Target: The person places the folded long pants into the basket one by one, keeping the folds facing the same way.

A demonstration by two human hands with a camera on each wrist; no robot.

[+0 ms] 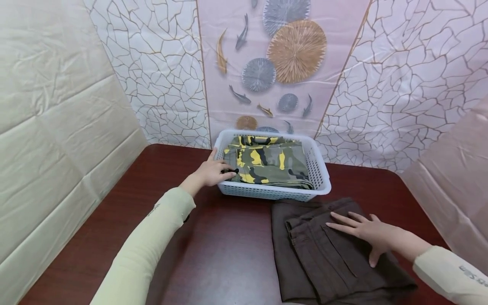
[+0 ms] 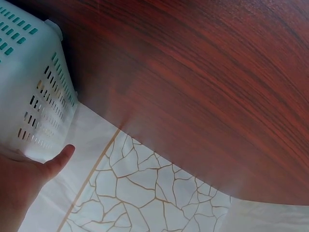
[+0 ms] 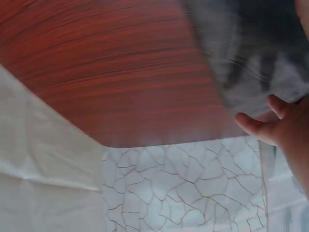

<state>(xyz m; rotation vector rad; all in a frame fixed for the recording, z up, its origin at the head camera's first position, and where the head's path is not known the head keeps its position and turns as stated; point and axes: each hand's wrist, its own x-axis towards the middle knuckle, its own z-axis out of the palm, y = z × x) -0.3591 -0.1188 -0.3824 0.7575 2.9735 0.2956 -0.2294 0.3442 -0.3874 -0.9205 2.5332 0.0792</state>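
Note:
A white slotted basket [image 1: 267, 192] stands at the back of the dark red table [image 1: 225, 245] and holds a folded green, yellow and black camouflage garment [image 1: 270, 165]. My left hand [image 1: 215, 171] lies over the basket's front left corner, fingers stretched across the rim onto the camouflage cloth. In the left wrist view its thumb [image 2: 60, 157] sticks out straight beside the basket wall [image 2: 34, 96]. My right hand [image 1: 358, 228] lies flat, fingers spread, on folded brown trousers [image 1: 316, 262] in front of the basket. The right wrist view shows that hand [image 3: 285, 130] against the blurred dark cloth [image 3: 251, 58].
Draped sheets wall in the table: cream on the left [image 1: 57, 127], a crackle pattern with fish and discs behind [image 1: 267, 67], pink at the right [image 1: 450, 182]. Bare table top lies left of the trousers and in front of the basket.

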